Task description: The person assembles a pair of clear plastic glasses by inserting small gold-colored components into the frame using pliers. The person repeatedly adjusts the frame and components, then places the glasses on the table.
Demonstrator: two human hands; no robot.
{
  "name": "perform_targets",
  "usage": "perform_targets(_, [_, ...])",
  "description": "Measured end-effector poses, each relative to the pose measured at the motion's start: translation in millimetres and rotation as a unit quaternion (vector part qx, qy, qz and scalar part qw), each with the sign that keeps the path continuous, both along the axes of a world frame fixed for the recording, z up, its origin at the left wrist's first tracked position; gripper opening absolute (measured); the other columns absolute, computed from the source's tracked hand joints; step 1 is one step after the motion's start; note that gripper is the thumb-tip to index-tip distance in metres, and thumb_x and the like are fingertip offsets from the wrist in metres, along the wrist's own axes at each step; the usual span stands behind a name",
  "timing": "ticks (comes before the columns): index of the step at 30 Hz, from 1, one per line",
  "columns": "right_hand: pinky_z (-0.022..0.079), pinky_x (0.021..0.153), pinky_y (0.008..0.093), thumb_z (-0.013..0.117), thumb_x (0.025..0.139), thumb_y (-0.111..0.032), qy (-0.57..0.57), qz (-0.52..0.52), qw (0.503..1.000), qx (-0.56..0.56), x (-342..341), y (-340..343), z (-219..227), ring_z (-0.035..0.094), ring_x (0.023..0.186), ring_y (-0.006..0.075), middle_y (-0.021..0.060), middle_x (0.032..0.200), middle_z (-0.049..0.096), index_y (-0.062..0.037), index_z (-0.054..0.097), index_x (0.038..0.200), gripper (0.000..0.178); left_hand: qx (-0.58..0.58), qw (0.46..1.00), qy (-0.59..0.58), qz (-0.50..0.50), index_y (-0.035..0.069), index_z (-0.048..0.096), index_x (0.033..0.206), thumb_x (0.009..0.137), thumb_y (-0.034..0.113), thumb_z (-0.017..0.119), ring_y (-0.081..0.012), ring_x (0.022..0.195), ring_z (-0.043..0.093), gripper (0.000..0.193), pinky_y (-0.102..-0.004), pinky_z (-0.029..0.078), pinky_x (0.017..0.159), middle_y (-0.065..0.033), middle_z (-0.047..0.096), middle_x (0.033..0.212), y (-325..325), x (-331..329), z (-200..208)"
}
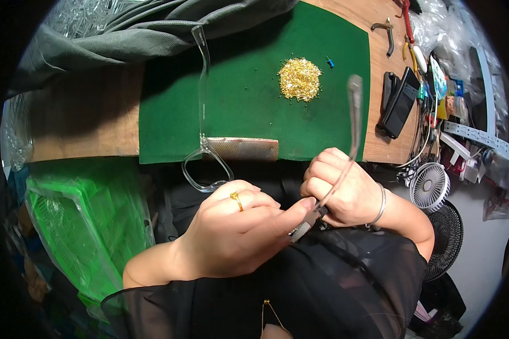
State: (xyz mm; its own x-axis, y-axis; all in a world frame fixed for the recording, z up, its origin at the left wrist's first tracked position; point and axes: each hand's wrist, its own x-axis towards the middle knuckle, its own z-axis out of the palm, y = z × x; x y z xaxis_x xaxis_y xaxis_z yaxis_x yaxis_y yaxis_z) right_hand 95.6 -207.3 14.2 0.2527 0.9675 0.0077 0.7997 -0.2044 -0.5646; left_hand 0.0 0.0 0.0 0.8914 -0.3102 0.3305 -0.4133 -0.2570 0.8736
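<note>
Clear plastic eyeglass frames [202, 96] are held in front of my body, below the green mat's near edge. One temple points away over the mat at left, the other temple [354, 113] rises at right. My left hand [237, 229], a gold ring on one finger, is closed on the frames, thumb and forefinger by the right hinge; it hides most of the front. My right hand [345, 189], with a silver bangle, is curled closed against the same hinge. Something small and dark shows at its fingers, its kind unclear. A grey piece [302, 230] sits under my left fingertips.
On the green mat [169, 113] lie a pile of tiny gold pieces [300, 79], a blue push pin [330, 61] and a textured metal strip [240, 149]. A phone [401, 104], pliers [388, 37], cables and fans [430, 186] crowd the right. A green crate [90, 226] stands left, grey cloth [124, 45] behind.
</note>
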Motion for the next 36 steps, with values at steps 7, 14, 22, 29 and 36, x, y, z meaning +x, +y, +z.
perform_targets(7, [0.04,0.062,0.0343,0.067,0.051,-0.015,-0.013,-0.007,1.0,0.005,0,2,0,0.05,0.07,0.0233,0.0065,0.075,0.05,-0.0054,0.052,0.076,0.031,0.042,0.996,-0.063,0.044,0.005,0.063,0.109,0.07,0.007,0.066,-0.0105,0.06,0.047,0.039,-0.0255,0.036,0.055,0.0028,0.038,0.063,-3,-4,-3])
perform_targets(14, [0.039,0.059,0.0331,0.066,0.051,-0.011,-0.019,-0.023,0.999,-0.017,-5,2,-1,0.05,0.066,0.0217,0.005,0.069,0.05,-0.0054,0.053,0.072,0.025,0.08,0.995,-0.043,0.047,0.007,0.063,0.11,0.072,0.008,0.066,-0.0098,0.059,0.047,0.039,-0.0253,0.031,0.053,0.0035,0.038,0.063,-3,-8,-2])
perform_targets(22, [0.043,0.067,0.0355,0.063,0.059,-0.01,-0.027,-0.057,0.998,0.019,-5,7,-2,0.052,0.07,0.025,0.0077,0.074,0.05,-0.0029,0.054,0.079,0.023,0.072,0.997,-0.011,0.021,0.009,0.063,0.11,0.062,0.012,0.072,-0.0105,0.065,0.052,0.048,-0.0268,0.034,0.056,0.0048,0.045,0.068,2,0,-1])
perform_targets(29, [0.045,0.072,0.0384,0.065,0.065,-0.013,-0.018,-0.037,0.998,0.038,-1,3,-6,0.053,0.072,0.0258,0.0084,0.077,0.051,-0.0038,0.054,0.081,0.022,0.074,0.997,-0.004,-0.002,0.01,0.061,0.112,0.061,0.013,0.072,-0.0111,0.07,0.054,0.052,-0.0275,0.036,0.061,0.0047,0.047,0.07,3,1,-3])
perform_targets(36, [0.041,0.062,0.0335,0.069,0.053,-0.016,-0.013,-0.029,0.999,-0.024,-5,-3,-8,0.052,0.067,0.0223,0.0052,0.069,0.048,-0.008,0.048,0.069,0.027,0.107,0.994,0.009,-0.014,0.009,0.06,0.115,0.062,0.013,0.072,-0.0106,0.068,0.053,0.055,-0.0269,0.036,0.06,0.0045,0.045,0.069,1,-2,-3])
